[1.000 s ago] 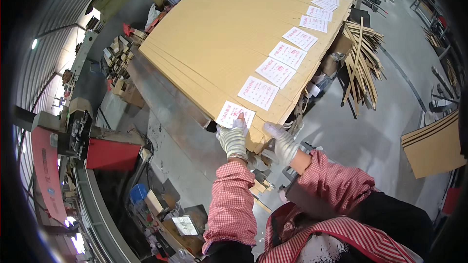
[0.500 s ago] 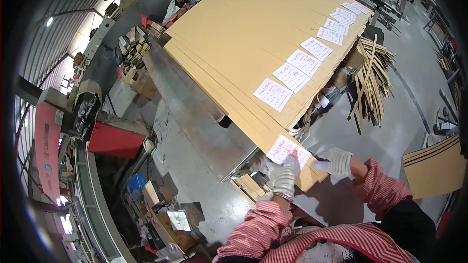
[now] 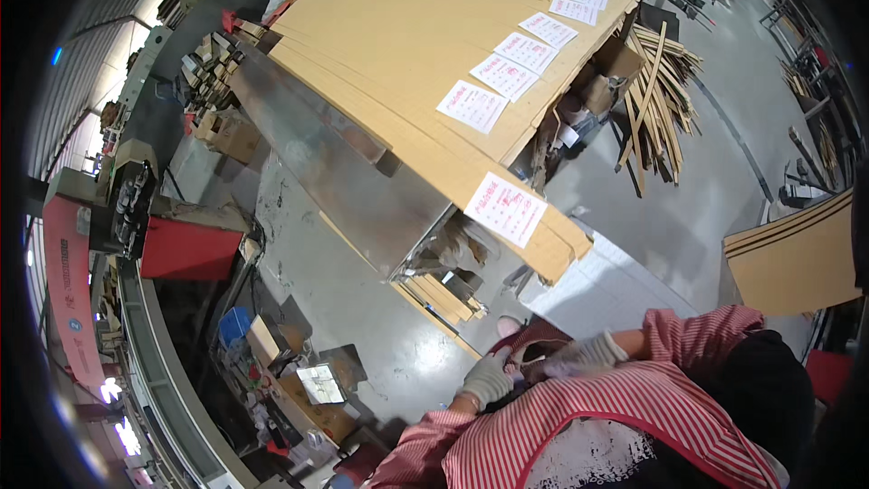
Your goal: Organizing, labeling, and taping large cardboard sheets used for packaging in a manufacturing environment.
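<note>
Both hands, in white knitted gloves, are drawn in at my waist, in front of the red-and-white striped apron (image 3: pixel 625 387). My left hand (image 3: pixel 490 378) is closed at the edge of a dark red pouch-like opening (image 3: pixel 538 340), perhaps a pocket; what its fingers pinch is hard to see. From the other side, my right hand (image 3: pixel 584 355) reaches to the same opening, its fingers blurred and partly hidden. Ahead, a white label with red print (image 3: pixel 505 208) lies flat on the narrow projecting end of the cardboard stack (image 3: pixel 389 23), apart from both hands.
Several similar labels (image 3: pixel 472 107) line the stack's right side. A white panel (image 3: pixel 615 282) shows below the cardboard's near end. Wooden strips (image 3: pixel 656 100) lie piled on the floor at right, with brown cardboard sheets (image 3: pixel 797 254) nearer. A metal table (image 3: pixel 335 172) stands left of the stack.
Both hands have drawn back from the cardboard's near end to my waist. The label that my left hand was touching now lies uncovered there. The view has shifted downward.
</note>
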`<move>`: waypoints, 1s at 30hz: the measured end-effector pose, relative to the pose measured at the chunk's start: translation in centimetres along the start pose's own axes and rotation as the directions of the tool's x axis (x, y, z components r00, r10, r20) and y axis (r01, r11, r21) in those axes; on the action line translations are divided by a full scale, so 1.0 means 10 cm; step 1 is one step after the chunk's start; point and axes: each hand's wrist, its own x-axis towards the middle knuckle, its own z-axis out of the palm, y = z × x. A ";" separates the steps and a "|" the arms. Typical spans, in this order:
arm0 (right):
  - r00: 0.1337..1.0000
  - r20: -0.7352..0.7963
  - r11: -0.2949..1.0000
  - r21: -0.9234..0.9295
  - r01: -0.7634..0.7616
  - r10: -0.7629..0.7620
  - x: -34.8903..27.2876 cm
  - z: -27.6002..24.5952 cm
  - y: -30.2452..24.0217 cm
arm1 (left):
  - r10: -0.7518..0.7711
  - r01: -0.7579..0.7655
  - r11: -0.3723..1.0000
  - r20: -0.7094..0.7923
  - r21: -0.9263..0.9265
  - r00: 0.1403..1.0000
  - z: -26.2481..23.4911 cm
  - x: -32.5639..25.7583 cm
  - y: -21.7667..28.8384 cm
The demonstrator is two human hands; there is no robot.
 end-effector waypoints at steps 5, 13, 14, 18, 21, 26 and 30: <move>0.671 0.733 -0.297 0.620 -0.726 -0.110 0.88 0.30 0.68 | -0.199 0.241 0.952 -0.216 0.190 0.956 0.08 0.30 -0.34; 0.284 0.874 -0.056 0.285 -0.957 -0.394 0.69 1.05 -0.46 | 0.053 0.002 0.988 -0.351 0.154 0.935 -0.08 0.15 -0.08; 0.342 0.822 -0.095 0.337 -0.937 -0.456 0.83 1.03 -0.15 | 0.016 0.016 0.996 -0.365 0.084 0.931 -0.06 0.15 -0.17; 0.328 0.890 -0.758 -0.028 -0.652 -0.315 1.08 0.43 0.97 | 0.007 -0.028 0.998 -0.391 -0.049 0.920 0.01 0.22 -0.43; 0.335 0.920 -0.770 0.362 -0.526 0.204 1.16 -0.01 1.91 | 0.045 -0.107 0.979 -0.323 -0.176 0.945 -0.03 0.24 -0.65; 0.131 0.961 -0.964 0.256 -0.069 0.245 1.24 -0.27 2.51 | 0.208 -0.514 0.345 -0.470 -0.785 0.858 -0.42 -0.01 -0.30; 0.233 0.809 -0.442 0.508 -0.739 0.539 1.21 -0.16 2.47 | 0.253 -0.776 0.022 -0.748 -0.630 0.614 -0.93 -0.41 0.76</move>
